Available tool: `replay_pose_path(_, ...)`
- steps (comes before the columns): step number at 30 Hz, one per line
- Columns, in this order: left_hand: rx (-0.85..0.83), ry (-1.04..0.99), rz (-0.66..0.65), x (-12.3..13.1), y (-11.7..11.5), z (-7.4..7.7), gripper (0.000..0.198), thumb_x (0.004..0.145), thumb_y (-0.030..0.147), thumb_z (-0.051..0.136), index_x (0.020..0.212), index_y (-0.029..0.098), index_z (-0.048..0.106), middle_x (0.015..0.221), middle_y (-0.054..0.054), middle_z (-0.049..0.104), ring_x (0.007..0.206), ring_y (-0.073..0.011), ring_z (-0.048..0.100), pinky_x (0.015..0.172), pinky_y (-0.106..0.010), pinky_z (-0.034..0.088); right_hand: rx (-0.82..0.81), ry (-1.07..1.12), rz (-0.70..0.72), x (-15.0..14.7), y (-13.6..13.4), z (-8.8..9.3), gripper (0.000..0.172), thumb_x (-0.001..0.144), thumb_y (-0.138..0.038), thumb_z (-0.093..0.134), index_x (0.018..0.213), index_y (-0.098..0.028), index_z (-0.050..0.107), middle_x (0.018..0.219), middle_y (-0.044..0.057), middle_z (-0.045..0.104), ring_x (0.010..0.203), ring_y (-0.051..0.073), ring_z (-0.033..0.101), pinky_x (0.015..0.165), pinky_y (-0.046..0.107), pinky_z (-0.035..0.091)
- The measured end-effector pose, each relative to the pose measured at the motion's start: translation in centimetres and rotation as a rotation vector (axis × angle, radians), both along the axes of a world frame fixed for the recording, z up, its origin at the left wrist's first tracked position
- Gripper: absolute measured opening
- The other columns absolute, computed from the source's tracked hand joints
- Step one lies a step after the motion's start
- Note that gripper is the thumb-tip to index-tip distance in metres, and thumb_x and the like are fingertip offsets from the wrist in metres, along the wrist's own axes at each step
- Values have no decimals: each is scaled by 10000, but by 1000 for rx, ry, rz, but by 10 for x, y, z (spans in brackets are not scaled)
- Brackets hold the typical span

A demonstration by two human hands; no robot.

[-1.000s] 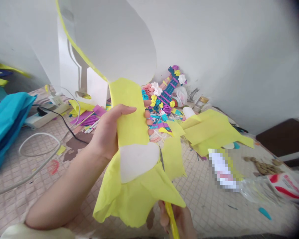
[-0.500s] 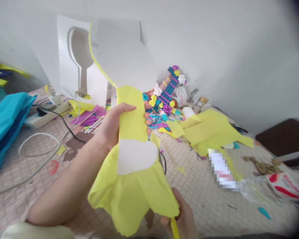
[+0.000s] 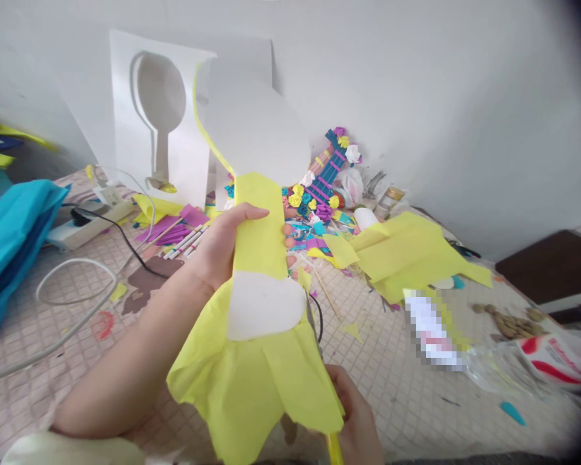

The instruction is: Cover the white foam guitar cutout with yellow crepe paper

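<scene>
- Left hand (image 3: 220, 248) closes thumb and fingers round the neck of a white guitar-shaped cutout (image 3: 256, 129), held upright at centre frame above the tiled floor (image 3: 392, 387). Yellow tissue paper (image 3: 254, 387) wraps the neck and flares below it.
- Right hand (image 3: 356, 413) is cut off by the bottom edge, its fingertips hidden behind the paper. It appears curled round a yellow-handled tool (image 3: 334, 451), of which only a stub shows.
- A pixelated patch (image 3: 433, 329) masks one item on the floor. The print on the red-and-white packet (image 3: 556, 365) is too blurred to read.
- The cutout filled the top of the frame a second ago; it now sits lower and smaller, clear of the hollowed white board (image 3: 126, 116) by the wall.
- Loose yellow sheets (image 3: 407, 252) and a paper-flower model (image 3: 326, 174) lie beyond.
</scene>
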State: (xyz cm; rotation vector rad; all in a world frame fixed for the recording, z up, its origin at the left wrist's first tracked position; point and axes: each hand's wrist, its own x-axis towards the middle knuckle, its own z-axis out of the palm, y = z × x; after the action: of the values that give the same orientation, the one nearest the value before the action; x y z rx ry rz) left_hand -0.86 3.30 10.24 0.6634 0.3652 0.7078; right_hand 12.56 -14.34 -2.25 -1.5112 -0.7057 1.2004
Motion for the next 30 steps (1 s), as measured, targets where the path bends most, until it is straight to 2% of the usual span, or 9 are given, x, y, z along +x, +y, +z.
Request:
replay_pose_path(5, -12, 34, 38, 4, 1, 0, 407, 703, 223, 451, 1091, 119, 521, 759, -85, 622, 661, -218, 616, 683, -412, 496, 18, 49, -47, -1, -1, -8, 361, 465, -259, 794, 744, -179, 578, 601, -5, 628, 520, 144, 544, 498, 232, 435)
replay_pose_path(8, -23, 59, 26, 6, 3, -2, 417, 694, 231, 449, 1083, 103, 525, 746, -95, 623, 652, -233, 616, 664, -427, 500, 27, 58, -65, 0, 0, -12, 329, 475, -246, 784, 729, -177, 586, 612, 5, 637, 538, 150, 556, 492, 231, 432)
replay_pose_path(13, -4, 64, 25, 3, 7, -3, 405, 704, 237, 445, 1074, 96, 531, 731, -92, 630, 664, -235, 622, 671, -423, 505, 43, 83, -71, 25, 4, -24, 360, 403, -245, 789, 683, -190, 570, 527, -34, 574, 450, 119, 514, 416, 212, 408)
replay_pose_path(17, 50, 101, 111, -7, 7, 6, 383, 720, 231, 439, 1067, 108, 543, 709, -75, 641, 696, -225, 628, 698, -391, 508, 2, 156, -162, 63, 9, -27, 339, 477, -353, 745, 701, -189, 550, 470, -71, 489, 278, 59, 366, 255, 178, 277)
replay_pose_path(19, 68, 127, 189, -12, 7, 10, 379, 721, 229, 442, 1066, 111, 545, 690, -68, 644, 713, -227, 630, 705, -380, 509, -5, 189, -185, 84, 12, -23, 361, 494, -428, 725, 671, -189, 521, 448, -78, 453, 245, 60, 348, 224, 181, 256)
replay_pose_path(23, 106, 166, 326, -18, 10, 15, 400, 720, 196, 430, 1101, 111, 520, 673, -55, 644, 745, -238, 633, 706, -383, 510, 122, 18, -208, 113, 22, -9, 455, 569, -598, 655, 652, -189, 477, 447, -79, 423, 260, 46, 341, 235, 164, 249)
replay_pose_path(26, 155, 140, 359, -24, 14, 16, 414, 727, 188, 420, 1126, 113, 499, 680, -51, 641, 756, -239, 626, 690, -378, 510, 154, -163, -114, 113, 34, 0, 450, 669, -629, 551, 671, -186, 476, 379, -81, 399, 258, 52, 321, 259, 173, 240)
replay_pose_path(30, 194, 101, 319, -37, 10, 23, 389, 760, 224, 377, 1115, 132, 506, 707, -55, 630, 702, -216, 596, 628, -352, 509, 18, -421, 136, 90, 64, 4, 362, 692, -532, 569, 723, -183, 479, 374, -75, 434, 306, 96, 409, 322, 212, 314)
